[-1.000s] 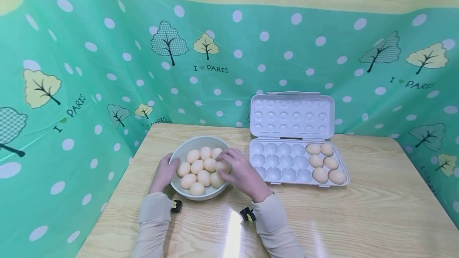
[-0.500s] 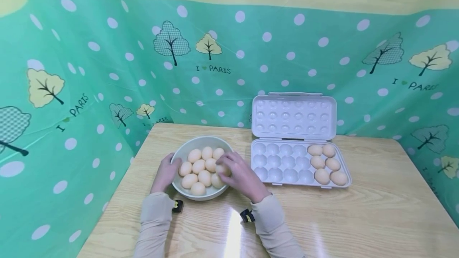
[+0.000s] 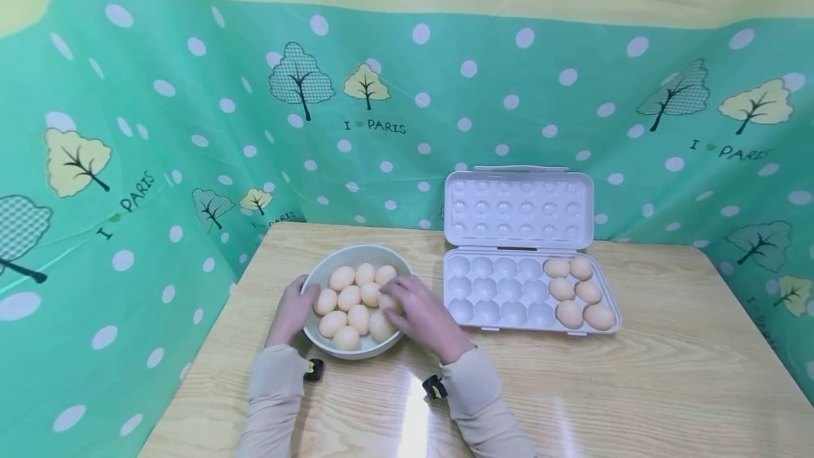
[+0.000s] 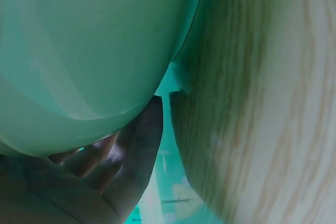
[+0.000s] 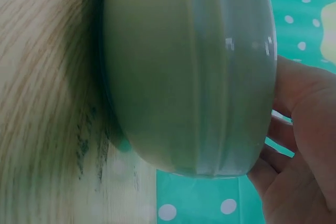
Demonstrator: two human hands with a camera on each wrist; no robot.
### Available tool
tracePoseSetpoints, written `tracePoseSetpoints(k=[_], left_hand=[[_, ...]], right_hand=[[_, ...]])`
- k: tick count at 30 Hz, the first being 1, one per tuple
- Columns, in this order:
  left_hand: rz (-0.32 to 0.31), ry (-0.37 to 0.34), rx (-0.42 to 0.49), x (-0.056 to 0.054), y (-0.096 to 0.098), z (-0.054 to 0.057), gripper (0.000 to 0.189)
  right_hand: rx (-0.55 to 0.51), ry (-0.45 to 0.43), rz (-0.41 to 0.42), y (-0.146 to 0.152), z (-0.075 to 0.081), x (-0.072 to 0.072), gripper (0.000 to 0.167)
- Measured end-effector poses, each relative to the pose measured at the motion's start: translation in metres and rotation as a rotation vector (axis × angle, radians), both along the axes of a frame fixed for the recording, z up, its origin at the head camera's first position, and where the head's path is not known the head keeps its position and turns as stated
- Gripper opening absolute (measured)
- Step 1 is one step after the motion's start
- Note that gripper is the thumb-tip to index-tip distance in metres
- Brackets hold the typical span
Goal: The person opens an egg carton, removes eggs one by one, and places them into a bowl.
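Note:
A pale grey-green bowl (image 3: 356, 255) on the table holds several light-brown eggs (image 3: 349, 298). My left hand (image 3: 294, 311) grips the bowl's left side, thumb at the rim; in the left wrist view its fingers (image 4: 142, 145) lie along the outer wall. Over the right rim, my right hand (image 3: 425, 316) reaches into the bowl, its fingers curled round an egg (image 3: 388, 304) that they partly cover. In the right wrist view, the bowl's outer wall (image 5: 173, 77) hides the fingertips and that egg.
Right of the bowl stands an open lilac egg carton (image 3: 509, 326), its lid (image 3: 518, 207) raised at the back. Several eggs (image 3: 572, 290) fill its two right columns; the left columns are vacant. A green printed cloth (image 3: 407, 104) hangs behind the wooden table (image 3: 572, 394).
My right hand has sunk slightly down and left within the bowl, keeping its fingers round the egg. Eggs near the front have shifted a little. My left hand stays on the bowl.

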State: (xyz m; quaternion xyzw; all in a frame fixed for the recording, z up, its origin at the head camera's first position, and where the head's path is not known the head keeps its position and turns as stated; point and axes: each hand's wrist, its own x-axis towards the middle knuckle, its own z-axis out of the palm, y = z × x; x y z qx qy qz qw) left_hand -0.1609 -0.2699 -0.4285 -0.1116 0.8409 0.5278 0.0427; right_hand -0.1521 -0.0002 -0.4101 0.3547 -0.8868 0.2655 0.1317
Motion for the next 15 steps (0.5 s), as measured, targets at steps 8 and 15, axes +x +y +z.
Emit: tracePoseSetpoints(k=[8, 15], left_hand=[[0.001, 0.001, 0.008, -0.0002, -0.0013, -0.0026, 0.050], [0.001, -0.005, 0.014, -0.0004, -0.0014, -0.0022, 0.050]], right_hand=[[0.036, 0.010, -0.012, -0.0022, -0.0023, 0.0000, 0.037], [0.056, 0.008, -0.006, -0.0026, -0.0011, 0.0026, 0.038]])
